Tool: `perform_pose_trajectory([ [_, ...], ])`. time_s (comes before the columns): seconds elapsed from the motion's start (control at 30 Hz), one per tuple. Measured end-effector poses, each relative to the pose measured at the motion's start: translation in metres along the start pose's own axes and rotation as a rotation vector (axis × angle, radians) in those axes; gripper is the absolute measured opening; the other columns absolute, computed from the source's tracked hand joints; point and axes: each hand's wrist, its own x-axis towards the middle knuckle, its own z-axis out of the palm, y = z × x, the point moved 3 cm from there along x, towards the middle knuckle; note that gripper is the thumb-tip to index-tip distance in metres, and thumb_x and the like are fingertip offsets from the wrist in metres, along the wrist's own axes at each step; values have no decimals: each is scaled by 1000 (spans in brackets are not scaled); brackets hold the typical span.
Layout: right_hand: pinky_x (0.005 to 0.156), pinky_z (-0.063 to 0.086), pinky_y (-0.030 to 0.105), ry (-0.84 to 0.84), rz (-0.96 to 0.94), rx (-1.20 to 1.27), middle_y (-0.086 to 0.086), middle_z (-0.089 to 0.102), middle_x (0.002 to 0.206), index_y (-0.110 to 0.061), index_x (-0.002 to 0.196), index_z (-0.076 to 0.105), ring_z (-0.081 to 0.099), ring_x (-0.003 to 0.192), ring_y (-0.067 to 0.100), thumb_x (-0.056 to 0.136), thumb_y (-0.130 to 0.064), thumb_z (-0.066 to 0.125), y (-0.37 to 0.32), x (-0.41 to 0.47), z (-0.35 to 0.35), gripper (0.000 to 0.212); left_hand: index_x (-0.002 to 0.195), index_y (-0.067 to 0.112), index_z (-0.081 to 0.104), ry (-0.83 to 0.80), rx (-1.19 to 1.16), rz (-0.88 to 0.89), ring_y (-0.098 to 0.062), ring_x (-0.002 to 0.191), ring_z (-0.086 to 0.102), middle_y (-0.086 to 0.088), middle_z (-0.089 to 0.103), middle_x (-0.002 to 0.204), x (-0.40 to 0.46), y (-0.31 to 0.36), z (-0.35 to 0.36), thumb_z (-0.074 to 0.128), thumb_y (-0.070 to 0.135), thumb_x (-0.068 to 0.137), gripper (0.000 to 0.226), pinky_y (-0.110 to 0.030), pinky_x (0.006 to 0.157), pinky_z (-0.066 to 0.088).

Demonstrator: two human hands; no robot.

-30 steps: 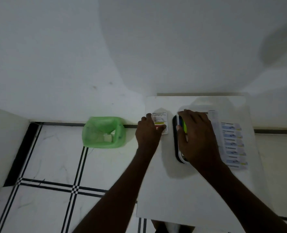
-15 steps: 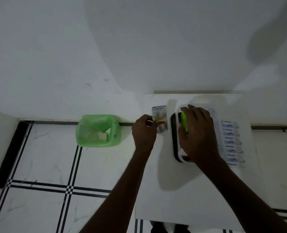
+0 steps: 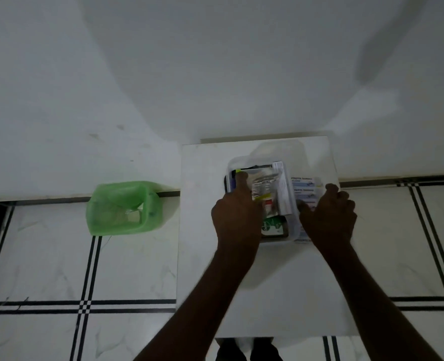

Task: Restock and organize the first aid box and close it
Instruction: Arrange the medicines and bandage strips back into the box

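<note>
The clear plastic first aid box (image 3: 292,237) stands open on a white table (image 3: 267,295), its see-through lid (image 3: 275,152) tipped back. Inside lie a foil medicine strip (image 3: 265,185), a white carton (image 3: 283,188) and a green Dettol pack (image 3: 273,226). My left hand (image 3: 235,220) is over the box's left side, index finger stretched along the strip's edge, holding the strip down in the box. My right hand (image 3: 329,217) has its thumb against the box's right wall and its fingers curled over a strip of antiseptic bandages (image 3: 303,185) lying beside the box.
A green plastic basket (image 3: 123,208) sits on the tiled floor left of the table, against the wall. The table's back edge meets the white wall. Black-lined floor tiles surround the table on both sides.
The box lid, held shut under my right hand before, now stands open. My left hand carried the medicine strip from the table into the box. My right hand moved to the box's right side.
</note>
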Motion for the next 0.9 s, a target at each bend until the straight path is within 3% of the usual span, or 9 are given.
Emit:
perform_pose_trajectory([
  [0.17, 86, 45, 52, -50, 14, -38, 23, 51, 117, -3, 124, 42, 52, 106, 44, 70, -40, 79, 8, 2, 25, 75, 145, 20, 39, 95, -25, 5, -26, 98, 69, -4, 71, 113, -4, -5, 8, 72, 41, 86, 71, -37, 77, 52],
  [0.27, 85, 43, 51, 13, 18, -48, 25, 48, 118, -2, 124, 43, 49, 106, 44, 64, -38, 83, 10, 0, 28, 81, 134, 22, 46, 161, -77, 17, -23, 93, 65, 0, 69, 104, -6, -9, 4, 74, 33, 82, 60, -32, 70, 46],
  [0.37, 88, 42, 53, 21, 33, -36, 26, 43, 125, -3, 134, 37, 45, 112, 45, 61, -42, 85, 13, -1, 28, 95, 123, 24, 52, 234, -114, 56, -20, 89, 60, 2, 63, 98, -8, -13, -1, 71, 28, 84, 43, -34, 66, 50],
  [0.47, 91, 45, 52, 17, 34, 100, 26, 42, 128, -3, 137, 35, 45, 115, 45, 60, -28, 89, 18, 3, 28, 98, 119, 23, 54, 286, -143, 86, -18, 90, 58, 3, 62, 99, -9, -16, -3, 66, 28, 88, 33, -33, 64, 49],
  [0.6, 92, 48, 45, 53, 107, 344, 27, 48, 127, 0, 136, 39, 54, 113, 42, 66, -8, 83, 26, 8, 24, 83, 120, 21, 56, 297, -146, 112, -19, 91, 59, 2, 62, 104, -11, -17, 1, 61, 23, 91, 30, -36, 66, 52],
  [0.73, 79, 42, 27, 24, 188, 458, 20, 70, 109, 0, 121, 58, 67, 102, 34, 71, -6, 78, 38, 18, 14, 54, 119, 21, 57, 297, -168, 140, -18, 89, 61, 4, 62, 104, -13, -15, 3, 59, 20, 91, 28, -35, 67, 52],
  [0.9, 85, 54, 38, -81, 109, 567, 15, 76, 93, -8, 99, 75, 70, 87, 28, 72, -11, 77, 32, 32, -21, 27, 114, 25, 57, 308, -227, 136, -19, 89, 62, 7, 60, 101, -10, -13, 2, 57, 18, 91, 25, -42, 68, 54],
])
